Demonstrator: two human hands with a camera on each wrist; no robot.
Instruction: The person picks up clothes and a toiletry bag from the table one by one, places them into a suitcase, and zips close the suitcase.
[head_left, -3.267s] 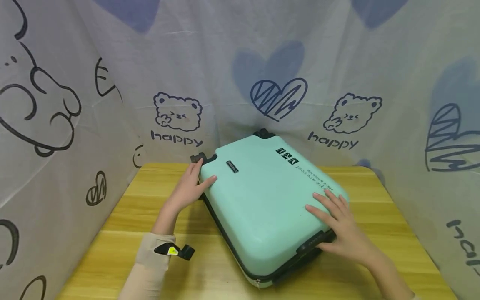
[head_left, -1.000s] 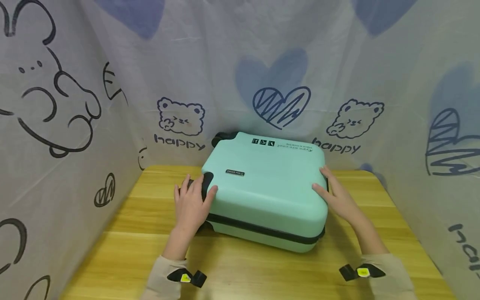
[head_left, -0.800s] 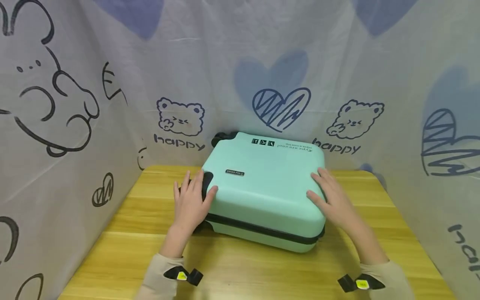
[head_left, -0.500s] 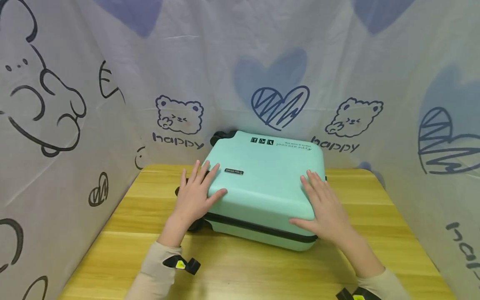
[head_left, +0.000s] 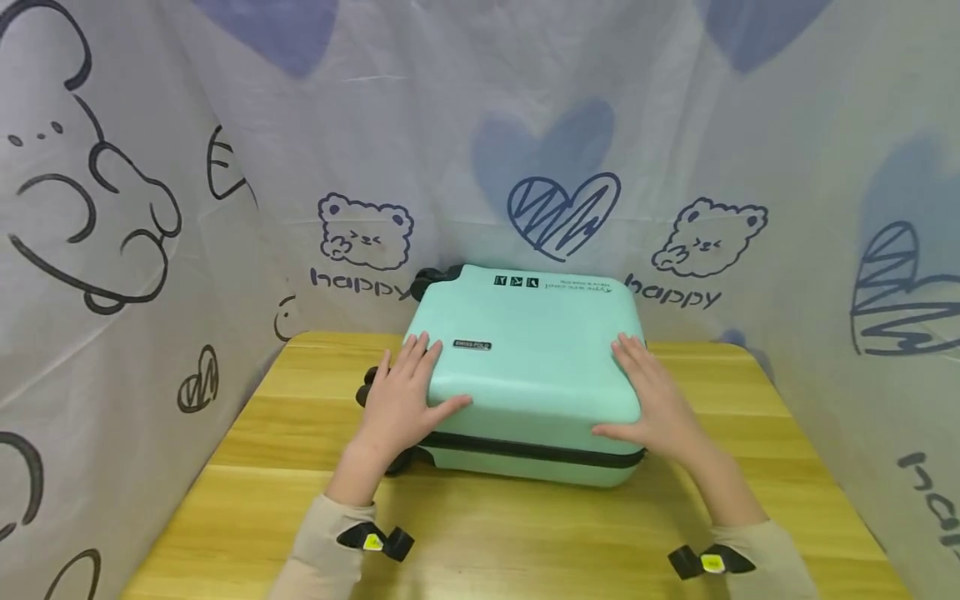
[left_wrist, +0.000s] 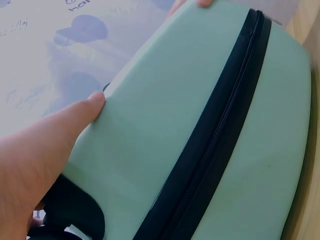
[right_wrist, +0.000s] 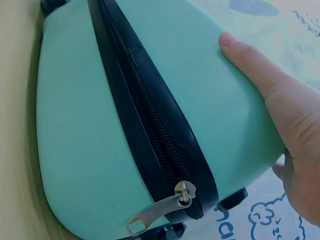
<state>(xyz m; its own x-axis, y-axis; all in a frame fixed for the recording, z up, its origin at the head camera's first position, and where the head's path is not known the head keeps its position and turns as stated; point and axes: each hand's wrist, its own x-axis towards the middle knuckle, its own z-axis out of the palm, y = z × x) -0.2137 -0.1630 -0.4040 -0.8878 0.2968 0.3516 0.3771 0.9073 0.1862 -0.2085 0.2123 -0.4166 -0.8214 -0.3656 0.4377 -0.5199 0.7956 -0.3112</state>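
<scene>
1. While it lies flat on the wooden bench [head_left: 525,533], the mint-green suitcase [head_left: 532,367] sits toward the far middle, its back edge close to the printed cloth backdrop [head_left: 480,125].
2. Resting on the case's near left corner, the left hand [head_left: 401,404] has its fingers [head_left: 416,354] straight and spread over the top shell, with the thumb lying along the front edge.
3. On the near right corner, the right hand [head_left: 652,396] lies flat, fingers straight and slightly apart, thumb pointing inward along the front edge.
4. Around the case's side runs a black zipper band [right_wrist: 145,125], and its metal zipper pull [right_wrist: 157,210] hangs at the right corner.
5. Black wheels [head_left: 431,277] show at the far left corner, beside the backdrop.
6. Beige sleeves [head_left: 322,550] cover both forearms, each with a black strap at the wrist.
</scene>
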